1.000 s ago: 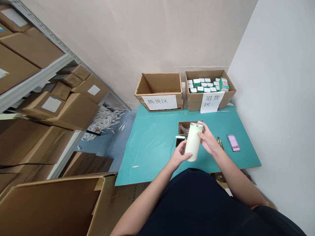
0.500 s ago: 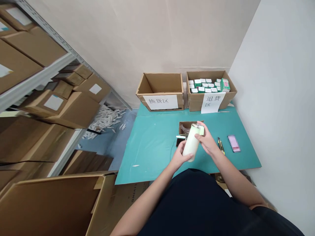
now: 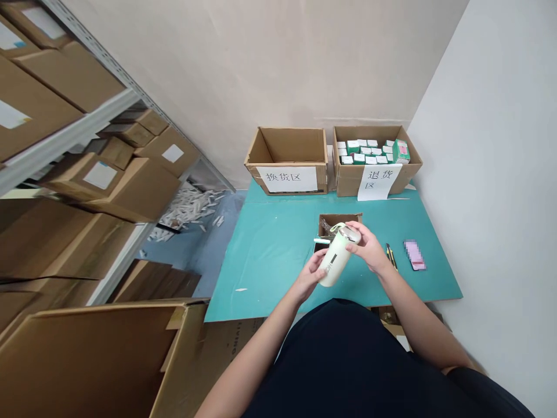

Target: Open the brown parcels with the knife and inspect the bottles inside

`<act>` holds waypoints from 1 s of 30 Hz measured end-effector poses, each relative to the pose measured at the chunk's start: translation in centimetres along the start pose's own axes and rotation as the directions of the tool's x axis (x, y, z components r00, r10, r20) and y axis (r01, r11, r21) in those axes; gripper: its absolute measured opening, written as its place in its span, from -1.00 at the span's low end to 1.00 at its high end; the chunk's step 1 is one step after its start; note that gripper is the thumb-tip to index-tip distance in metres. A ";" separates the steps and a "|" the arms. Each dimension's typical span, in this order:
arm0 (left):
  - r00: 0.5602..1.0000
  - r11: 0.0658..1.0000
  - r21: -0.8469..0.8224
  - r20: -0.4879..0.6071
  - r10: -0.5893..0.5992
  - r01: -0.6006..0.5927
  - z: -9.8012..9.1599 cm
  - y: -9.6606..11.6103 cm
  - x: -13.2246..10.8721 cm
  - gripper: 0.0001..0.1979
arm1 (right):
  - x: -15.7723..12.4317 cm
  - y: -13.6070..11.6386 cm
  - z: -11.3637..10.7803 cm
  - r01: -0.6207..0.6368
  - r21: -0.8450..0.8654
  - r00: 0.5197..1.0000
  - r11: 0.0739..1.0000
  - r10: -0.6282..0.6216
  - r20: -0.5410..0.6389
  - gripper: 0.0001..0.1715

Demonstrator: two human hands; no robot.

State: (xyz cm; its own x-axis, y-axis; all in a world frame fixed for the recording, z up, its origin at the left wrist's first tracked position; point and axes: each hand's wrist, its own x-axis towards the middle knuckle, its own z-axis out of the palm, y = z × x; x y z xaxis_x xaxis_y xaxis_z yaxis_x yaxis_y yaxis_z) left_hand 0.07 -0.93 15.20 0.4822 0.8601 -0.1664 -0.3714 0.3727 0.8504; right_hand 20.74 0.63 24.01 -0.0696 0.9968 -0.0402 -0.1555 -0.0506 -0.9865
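A pale green bottle [image 3: 336, 260] with a silver lid and a light green strap is held tilted above the table, its top leaning up to the right. My left hand [image 3: 311, 274] is closed around the lower left side of it. Near the lid, my right hand [image 3: 366, 248] grips the upper right side. Dark print shows on the side facing me. Behind the bottle is a small open cardboard box [image 3: 350, 219] with clear plastic wrap [image 3: 325, 227] inside. A small dark box with a white edge [image 3: 321, 246] is partly hidden by the bottle and left hand.
Two cardboard boxes with paper signs stand at the back of the green table [image 3: 261, 249]: a left one [image 3: 321, 181] and a right one [image 3: 346, 184] holding several small green-and-white boxes [image 3: 369, 152]. A yellow-black utility knife [image 3: 391, 256] and a phone [image 3: 415, 255] lie right. Shelves of cartons [image 3: 130, 188] stand left.
The bottle has turned in my hands, so its printed side now faces me and the strap has swung from the right to the far left of the lid. Both hands still hold it.
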 end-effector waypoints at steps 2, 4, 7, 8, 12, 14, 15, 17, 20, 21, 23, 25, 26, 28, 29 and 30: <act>0.999 0.992 0.122 -0.023 0.035 -0.032 -0.7 -0.3 -0.5 -0.17 | -0.7 0.2 0.2 0.029 -0.033 0.999 0.999 -0.030 -0.029 -0.15; 1.000 0.983 0.185 -0.006 0.014 -0.013 -1.3 -0.6 -1.2 -0.18 | -1.5 0.0 0.0 0.033 -0.081 0.999 0.996 -0.030 0.040 -0.09; 0.989 0.981 0.175 0.101 -0.107 0.088 -2.1 -1.2 -2.2 -0.20 | -2.6 -0.7 -0.7 -0.004 -0.224 0.966 0.975 0.062 0.253 0.03; 0.980 0.979 0.164 0.138 -0.143 0.120 -2.3 -1.4 -2.4 -0.20 | -2.9 -0.9 -0.9 -0.009 -0.279 0.948 0.960 0.097 0.302 0.03; 0.966 0.975 0.171 0.192 -0.171 0.139 -2.9 -2.0 -2.7 -0.20 | -3.6 -0.5 -0.9 0.018 -0.458 0.946 0.889 0.133 0.294 -0.17; 0.975 0.971 0.208 0.157 -0.155 0.121 -3.4 -2.1 -2.5 -0.23 | -3.9 0.0 -0.5 0.014 -0.511 0.962 0.859 0.128 0.241 -0.24; 0.983 0.967 0.231 0.116 -0.139 0.109 -3.7 -2.0 -2.4 -0.26 | -4.0 0.3 -0.3 0.010 -0.528 0.969 0.849 0.123 0.215 -0.25; 0.997 0.952 0.297 -0.024 -0.073 0.077 -4.4 -1.8 -1.9 -0.34 | -4.2 0.6 0.2 0.004 -0.549 0.981 0.836 0.103 0.164 -0.28; 0.945 0.866 0.498 -0.304 0.122 0.048 -5.6 -1.3 -0.6 -0.51 | -4.2 0.2 0.5 0.002 -0.570 0.996 0.822 0.048 0.073 -0.29; 0.912 0.812 0.580 -0.365 0.185 0.067 -5.9 -1.1 -0.1 -0.55 | -4.0 0.0 0.5 0.006 -0.575 0.999 0.818 0.022 0.042 -0.30; 0.876 0.693 0.709 -0.412 0.251 0.134 -6.5 -0.9 1.3 -0.56 | -3.5 -0.6 0.6 0.023 -0.587 1.000 0.810 -0.031 -0.004 -0.31; 0.886 0.586 0.783 -0.406 0.225 0.210 -6.8 -0.9 2.7 -0.51 | -2.8 -1.2 0.9 0.047 -0.603 0.997 0.796 -0.074 -0.021 -0.31; 0.899 0.542 0.806 -0.395 0.189 0.240 -6.9 -0.9 3.4 -0.48 | -2.3 -1.4 1.0 0.059 -0.614 0.996 0.787 -0.086 -0.014 -0.31; 0.924 0.476 0.836 -0.366 0.111 0.274 -7.0 -1.2 4.6 -0.45 | -1.5 -1.5 1.5 0.084 -0.636 0.996 0.767 -0.085 0.028 -0.31; 0.934 0.454 0.847 -0.349 0.078 0.278 -7.1 -1.4 5.1 -0.44 | -1.1 -1.5 1.8 0.096 -0.647 0.995 0.756 -0.076 0.059 -0.31; 0.942 0.438 0.855 -0.331 0.053 0.276 -7.2 -1.6 5.5 -0.44 | -0.8 -1.3 2.1 0.108 -0.657 0.994 0.746 -0.061 0.094 -0.30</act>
State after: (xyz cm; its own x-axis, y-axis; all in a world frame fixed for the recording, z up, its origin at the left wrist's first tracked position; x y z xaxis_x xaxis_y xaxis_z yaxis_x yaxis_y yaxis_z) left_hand -2.36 5.69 9.36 0.1714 0.9455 -0.2769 0.6493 0.1029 0.7536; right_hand 18.97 -0.21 25.68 -0.1526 0.9877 0.0348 0.5240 0.1107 -0.8445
